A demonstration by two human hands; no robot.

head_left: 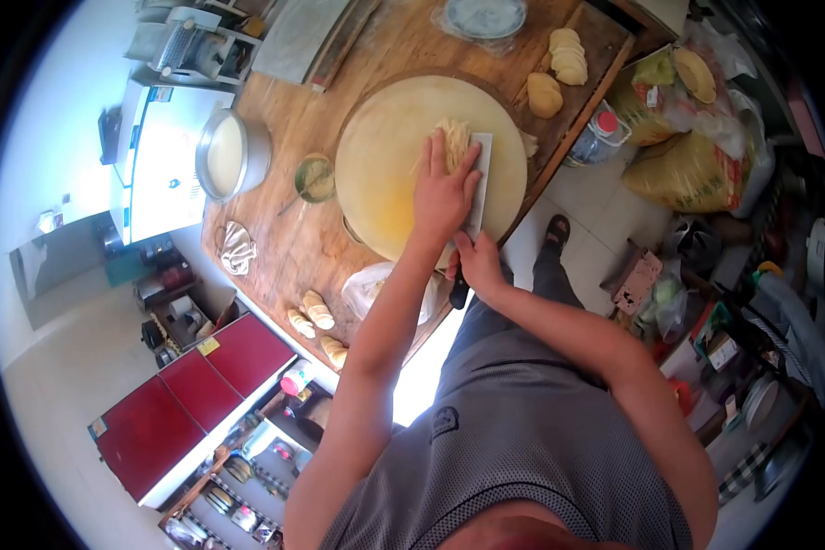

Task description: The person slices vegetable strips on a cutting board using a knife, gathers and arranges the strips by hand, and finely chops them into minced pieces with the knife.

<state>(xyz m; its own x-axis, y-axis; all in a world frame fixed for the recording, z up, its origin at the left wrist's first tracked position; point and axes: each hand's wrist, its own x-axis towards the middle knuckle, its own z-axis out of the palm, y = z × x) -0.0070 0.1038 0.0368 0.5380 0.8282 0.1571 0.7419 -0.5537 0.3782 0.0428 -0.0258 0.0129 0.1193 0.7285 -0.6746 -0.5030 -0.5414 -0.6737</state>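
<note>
My left hand [444, 194] lies with fingers stretched and spread over a small pile of pale yellow shreds [453, 134], perhaps potato or noodle strips. Its thumb side rests against the flat of a cleaver [482, 174]. My right hand [478, 260] is wrapped round the dark handle [459, 291] at the blade's near end. Both the shreds and the blade are on a large round cutting board [376, 137], which has a yellow wet patch left of my wrist. Part of the pile is hidden under my fingers.
On the wooden table [289, 105] stand a metal pot [258, 156] with white contents and a small bowl [314, 178]. Dough-like pieces [568, 57] lie at the far right, others [317, 310] at the near left. A plastic bag [367, 286], cloth [237, 247] and wrapped plate [484, 16] are also there.
</note>
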